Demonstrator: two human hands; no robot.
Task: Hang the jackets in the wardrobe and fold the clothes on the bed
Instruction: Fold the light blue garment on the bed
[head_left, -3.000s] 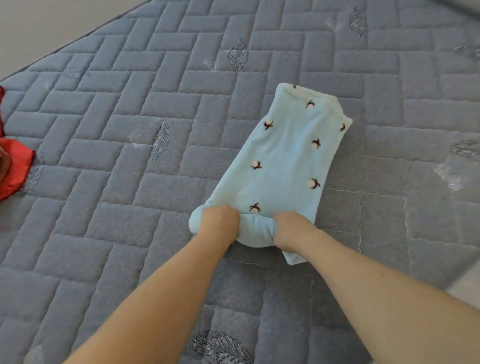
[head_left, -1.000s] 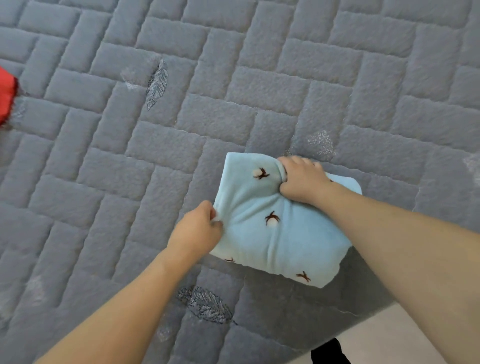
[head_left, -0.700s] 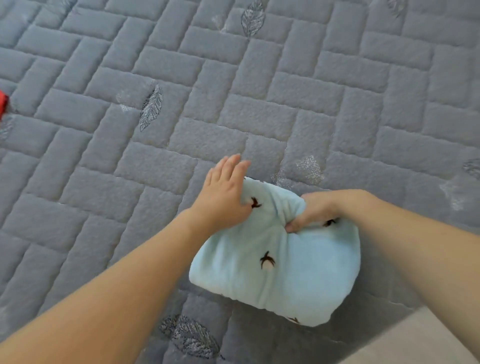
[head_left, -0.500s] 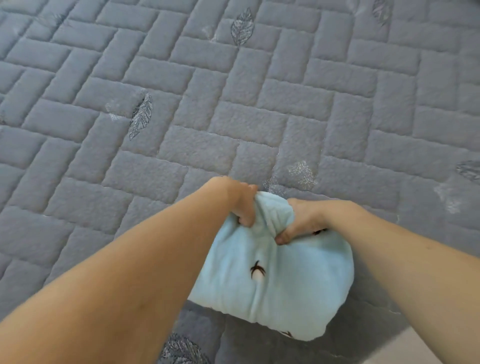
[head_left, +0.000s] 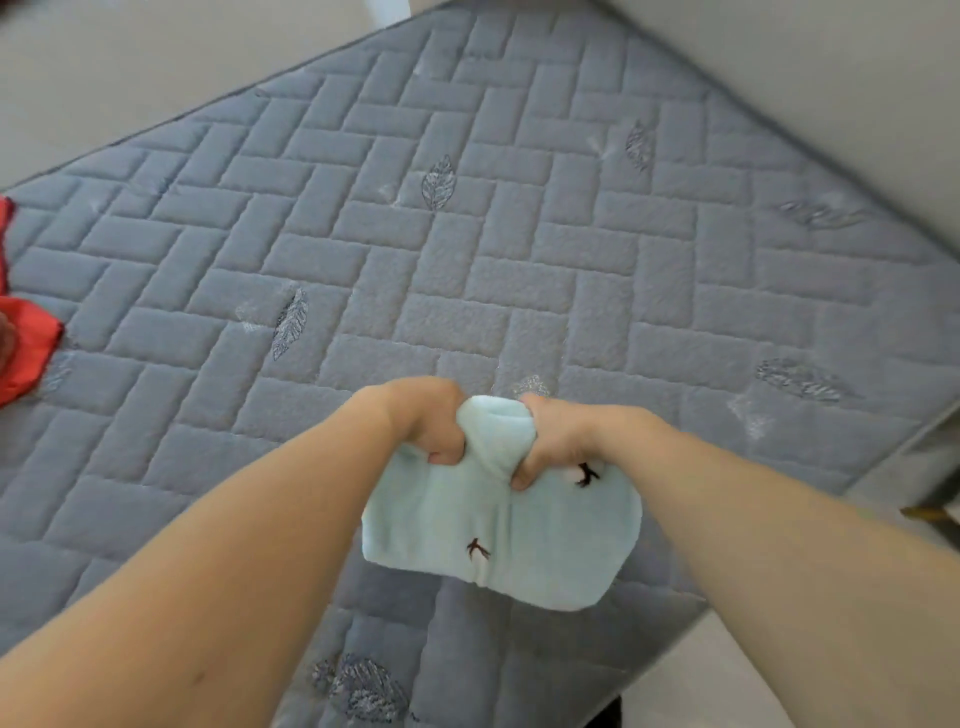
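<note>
We see left hand (head_left: 431, 423) and right hand (head_left: 558, 441) both clamped on top fold of light blue garment (head_left: 498, 535), fingers curled into cloth, bunching it between them. Half second ago same grip; bundle now looks raised off bed (head_left: 467, 291), above its near right corner. Three seconds ago garment lay long and flat; now compact folded packet. Red cloth (head_left: 26, 348) at bed's left edge, well apart.
</note>
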